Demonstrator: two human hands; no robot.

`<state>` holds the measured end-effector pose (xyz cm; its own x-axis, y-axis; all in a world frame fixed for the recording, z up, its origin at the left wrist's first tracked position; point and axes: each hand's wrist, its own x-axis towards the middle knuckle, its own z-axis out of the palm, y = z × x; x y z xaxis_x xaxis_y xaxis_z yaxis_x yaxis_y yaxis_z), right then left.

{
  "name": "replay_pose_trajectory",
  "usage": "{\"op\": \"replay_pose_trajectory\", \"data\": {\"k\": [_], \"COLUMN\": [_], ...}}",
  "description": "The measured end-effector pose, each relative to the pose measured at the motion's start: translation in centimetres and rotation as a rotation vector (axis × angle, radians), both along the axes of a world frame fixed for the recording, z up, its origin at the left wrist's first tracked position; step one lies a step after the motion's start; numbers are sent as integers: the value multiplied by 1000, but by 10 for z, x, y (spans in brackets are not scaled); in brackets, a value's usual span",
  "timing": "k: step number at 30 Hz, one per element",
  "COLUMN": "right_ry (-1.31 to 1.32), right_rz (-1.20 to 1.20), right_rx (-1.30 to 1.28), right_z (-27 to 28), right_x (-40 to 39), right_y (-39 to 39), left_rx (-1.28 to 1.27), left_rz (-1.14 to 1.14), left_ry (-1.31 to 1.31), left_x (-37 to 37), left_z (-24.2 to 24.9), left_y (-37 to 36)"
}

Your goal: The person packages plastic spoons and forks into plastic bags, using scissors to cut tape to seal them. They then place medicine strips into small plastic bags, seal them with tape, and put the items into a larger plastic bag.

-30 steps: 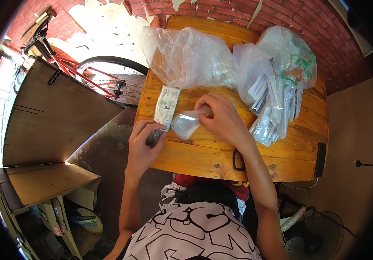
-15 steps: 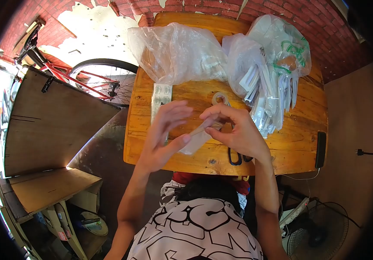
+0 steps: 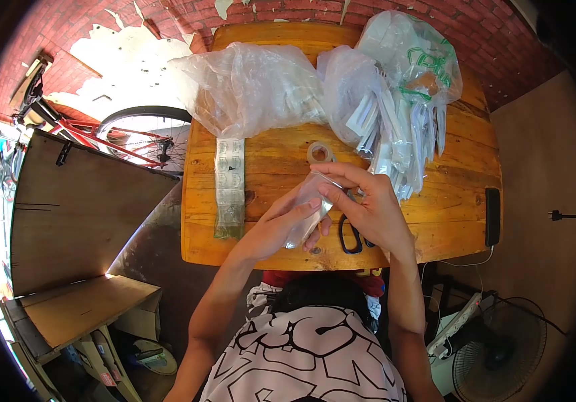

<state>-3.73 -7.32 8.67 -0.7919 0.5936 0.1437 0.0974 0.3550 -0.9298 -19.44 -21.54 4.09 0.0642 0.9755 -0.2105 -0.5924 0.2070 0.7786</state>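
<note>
Between my hands, above the table's near edge, is a small clear plastic bag (image 3: 303, 213). My left hand (image 3: 276, 226) holds it from the left, thumb on its face and fingers behind. At its upper end my right hand (image 3: 367, 206) pinches the edge between thumb and fingers. Just beyond the hands a roll of clear tape (image 3: 319, 153) lies on the table. Black-handled scissors (image 3: 351, 236) are under my right hand, their blades hidden. To the left lies a flat strip of printed clear packets (image 3: 230, 187).
On the wooden table (image 3: 268, 157) rest a large clear bag (image 3: 248, 90) and a bag of white folded pieces (image 3: 395, 120). A black power bank or phone (image 3: 493, 216) with a cable sits at the right edge. A fan (image 3: 499, 352) and cardboard box (image 3: 87, 308) stand below.
My left hand has moved in from its open, raised pose and closed on the bag. The bag now shows flatter between both hands. The whole view has shifted slightly.
</note>
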Motion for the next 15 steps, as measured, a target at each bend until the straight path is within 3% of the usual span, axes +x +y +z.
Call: {"op": "replay_pose_trajectory", "data": {"k": [8,15], "right_ry": [-43,-11], "right_rz": [-137,-225], "right_rx": [96,-5], "right_z": [-6,-13], "right_x": [7,8], "right_y": [9,8], "left_rx": [-18,-54], "left_rz": [113,155], "left_ry": [-8,8], "left_x": [10,18], "left_z": [-5,-16], "left_y": [-7,-13]}}
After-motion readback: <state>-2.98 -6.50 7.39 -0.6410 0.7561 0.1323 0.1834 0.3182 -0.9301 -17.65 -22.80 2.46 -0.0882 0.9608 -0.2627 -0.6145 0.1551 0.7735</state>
